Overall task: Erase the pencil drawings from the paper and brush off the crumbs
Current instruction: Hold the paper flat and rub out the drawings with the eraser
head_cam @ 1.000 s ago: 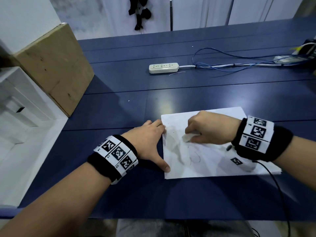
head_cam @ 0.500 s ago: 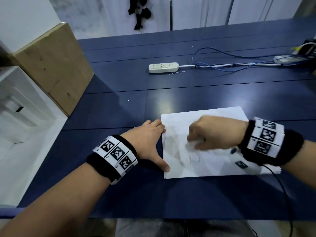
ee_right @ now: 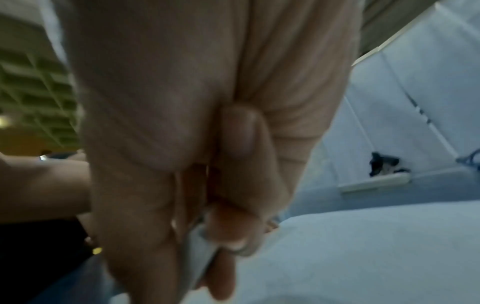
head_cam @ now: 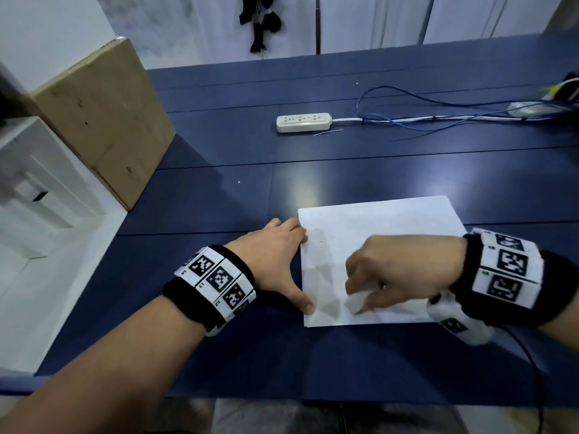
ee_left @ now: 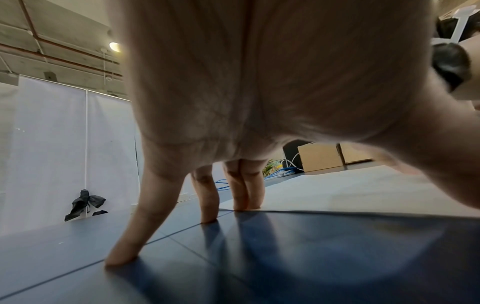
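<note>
A white sheet of paper (head_cam: 385,227) lies on the blue table (head_cam: 219,202) in front of me. My left hand (head_cam: 275,255) is spread at the sheet's left edge, fingertips (ee_left: 241,203) and thumb pressing down on the edge. My right hand (head_cam: 404,270) pinches a white eraser (head_cam: 357,300) and presses its tip on the paper near the front edge. In the right wrist view the fingers (ee_right: 228,226) are curled round the pale eraser (ee_right: 197,257), blurred. Any pencil marks under the hand are hidden.
A white power strip (head_cam: 303,122) with blue and white cables (head_cam: 438,119) lies further back. A cardboard box (head_cam: 103,120) stands at the left table edge beside a white shelf unit (head_cam: 34,195). A black cable (head_cam: 529,361) hangs from my right wrist.
My right hand has slid with the eraser toward me and a little right across the paper. The faint pencil loop seen earlier is now under the hand. The left hand has stayed put.
</note>
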{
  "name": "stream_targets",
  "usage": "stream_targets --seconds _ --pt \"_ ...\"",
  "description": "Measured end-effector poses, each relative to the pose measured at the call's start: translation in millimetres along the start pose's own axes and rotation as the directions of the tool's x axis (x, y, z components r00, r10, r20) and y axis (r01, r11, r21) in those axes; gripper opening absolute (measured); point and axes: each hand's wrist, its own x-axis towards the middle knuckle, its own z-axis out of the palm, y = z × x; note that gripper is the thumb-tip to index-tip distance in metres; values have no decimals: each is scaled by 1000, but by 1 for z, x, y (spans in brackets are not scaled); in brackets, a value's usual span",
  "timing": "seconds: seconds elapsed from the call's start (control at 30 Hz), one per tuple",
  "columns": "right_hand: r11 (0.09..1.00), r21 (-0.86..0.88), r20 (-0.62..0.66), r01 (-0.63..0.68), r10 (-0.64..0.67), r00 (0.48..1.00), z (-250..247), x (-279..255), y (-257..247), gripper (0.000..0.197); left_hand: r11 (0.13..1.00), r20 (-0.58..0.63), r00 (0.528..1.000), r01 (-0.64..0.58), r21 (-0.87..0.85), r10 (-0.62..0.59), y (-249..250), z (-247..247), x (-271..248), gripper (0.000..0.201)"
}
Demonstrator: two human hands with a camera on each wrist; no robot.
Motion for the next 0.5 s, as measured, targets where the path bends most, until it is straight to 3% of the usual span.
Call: stream_targets --seconds 0.07,0.13,0.27,0.33,0.43,0.5 --pt "1000 21 63 0 -2 998 2 -1 -3 25 1000 5 1000 -5 1 5 0 -1 0 128" --pt "997 -41 -35 -69 67 997 -1 7 10 23 1000 10 1000 -7 4 7 1 -1 1 128" --pt "951 -128 -224 -281 249 942 -6 14 40 25 1000 4 1000 -9 9 9 1 -2 0 128" --pt "971 -122 -214 -204 175 961 -2 9 30 24 1000 3 1000 -8 7 8 1 -2 -1 128" --pt "1000 -19 -19 -21 20 1000 3 -3 7 23 1000 4 1000 -6 4 6 1 -2 0 127" --pt "999 -12 31 -40 40 999 2 -2 8 24 1000 7 1000 -9 9 9 2 -2 0 127"
